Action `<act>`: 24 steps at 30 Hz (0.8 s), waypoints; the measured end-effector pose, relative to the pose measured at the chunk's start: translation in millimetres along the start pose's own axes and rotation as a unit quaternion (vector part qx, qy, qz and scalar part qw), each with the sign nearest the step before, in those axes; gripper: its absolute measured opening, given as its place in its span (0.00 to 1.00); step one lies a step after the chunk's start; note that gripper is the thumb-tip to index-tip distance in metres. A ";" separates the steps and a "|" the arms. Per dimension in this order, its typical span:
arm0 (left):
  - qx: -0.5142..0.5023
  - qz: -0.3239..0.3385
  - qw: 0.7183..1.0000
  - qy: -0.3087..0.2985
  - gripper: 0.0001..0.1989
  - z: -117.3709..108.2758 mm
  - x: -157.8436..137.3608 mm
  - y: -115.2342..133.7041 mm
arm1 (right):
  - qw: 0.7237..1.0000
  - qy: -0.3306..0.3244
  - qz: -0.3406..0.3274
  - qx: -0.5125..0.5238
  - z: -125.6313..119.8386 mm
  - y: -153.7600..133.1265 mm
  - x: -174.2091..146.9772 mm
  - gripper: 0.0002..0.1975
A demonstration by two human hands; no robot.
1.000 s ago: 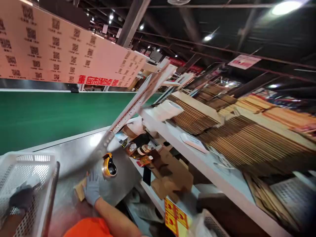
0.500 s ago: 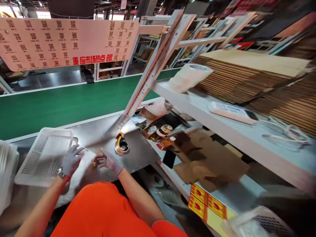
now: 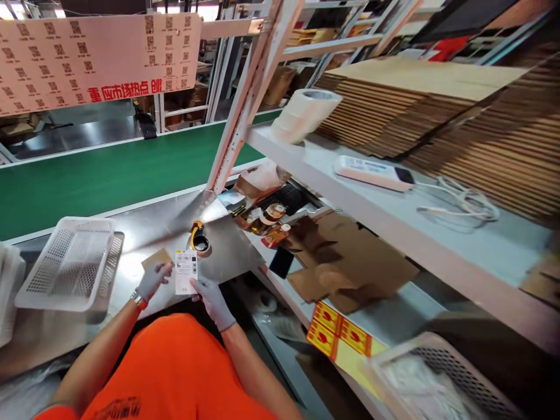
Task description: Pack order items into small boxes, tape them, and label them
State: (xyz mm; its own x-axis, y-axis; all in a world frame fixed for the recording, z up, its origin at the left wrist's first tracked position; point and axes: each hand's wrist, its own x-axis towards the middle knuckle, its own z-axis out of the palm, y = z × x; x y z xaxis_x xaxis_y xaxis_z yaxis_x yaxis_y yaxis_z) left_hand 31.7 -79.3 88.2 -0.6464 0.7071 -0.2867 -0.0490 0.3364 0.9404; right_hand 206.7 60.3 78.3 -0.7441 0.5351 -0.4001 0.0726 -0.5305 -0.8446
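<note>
Item: white label [image 3: 186, 272], printed with barcodes, held upright between our two gloved hands just above the steel worktop [image 3: 149, 230]. Our right hand [image 3: 213, 296] has its grip pinched on the label's lower right corner, thumb and fingers pressed together on the paper. Our left hand [image 3: 151, 280] has its fingers closed at the label's left edge; we cannot tell whether they pinch the label itself or the small brown card [image 3: 157, 258] that shows just beside and behind it.

Placed relative to the label:
- Tape dispenser [image 3: 199, 239], yellow and black, just beyond the label on the worktop, close but not touching.
- White perforated basket [image 3: 65, 265], well to the left, resting on the worktop.
- Green conveyor belt [image 3: 100, 175], beyond the worktop's far edge.
- Board of printed codes with red lettering [image 3: 87, 58], above and beyond the belt.
- Clutter of bottles and small goods [image 3: 266, 213], to the right, past the worktop's edge.
- Loose cardboard pieces [image 3: 350, 262] and a black phone [image 3: 281, 262], further right on a lower shelf.
- Red and yellow stickers [image 3: 339, 338], right and nearer to us.
- Grey shelf [image 3: 394, 216], up and right, bearing a roll of tape [image 3: 304, 114], a power strip [image 3: 371, 173] and stacked flat cartons [image 3: 437, 111].
</note>
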 end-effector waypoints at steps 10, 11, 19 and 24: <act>-0.122 -0.137 0.983 -0.006 0.23 101.5 -42.2 7.0 | 0.998 -0.007 0.048 0.041 -56.6 -10.6 -38.3 0.31; -0.126 -0.143 0.982 0.014 0.23 106.0 -44.1 8.1 | 0.996 -0.017 0.063 0.057 -62.9 -11.4 -41.5 0.31; -0.161 -0.177 0.969 0.054 0.19 142.6 -61.7 13.5 | 0.992 -0.072 0.087 0.060 -96.3 -17.2 -60.1 0.28; -0.169 -0.164 0.970 0.062 0.20 158.6 -67.7 13.3 | 0.992 -0.077 0.082 0.053 -109.7 -20.5 -67.9 0.28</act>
State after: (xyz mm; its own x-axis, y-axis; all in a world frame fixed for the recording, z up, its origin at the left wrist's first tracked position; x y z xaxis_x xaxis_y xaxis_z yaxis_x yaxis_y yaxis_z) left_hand 195.6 -24.1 91.1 -0.6395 0.5089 -0.5763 -0.5015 0.2921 0.8144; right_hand 328.6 106.9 83.8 -0.8209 0.3346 -0.4627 0.1364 -0.6721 -0.7278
